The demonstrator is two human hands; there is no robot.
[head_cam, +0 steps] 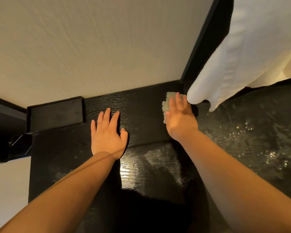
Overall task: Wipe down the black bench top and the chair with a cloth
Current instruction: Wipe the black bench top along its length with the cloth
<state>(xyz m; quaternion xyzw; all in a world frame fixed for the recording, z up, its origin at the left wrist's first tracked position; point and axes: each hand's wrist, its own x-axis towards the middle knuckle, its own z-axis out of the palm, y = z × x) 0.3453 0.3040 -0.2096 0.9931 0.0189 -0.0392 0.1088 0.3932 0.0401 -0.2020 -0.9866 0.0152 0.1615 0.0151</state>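
Observation:
The black bench top (pixel 141 118) runs along a cream wall, its wood grain glossy and streaked with wet patches. My right hand (pixel 180 118) presses a pale, fluffy cloth (pixel 167 101) flat onto the bench near the back right corner; most of the cloth is hidden under the palm. My left hand (pixel 107 133) lies flat on the bench with fingers spread, holding nothing. No chair is in view.
A shallow black tray (pixel 55 113) sits on the bench against the wall at the left. A white curtain or towel (pixel 238 52) hangs down at the right, its lower end just beside my right fingers. A black vertical frame (pixel 202 41) rises at the corner.

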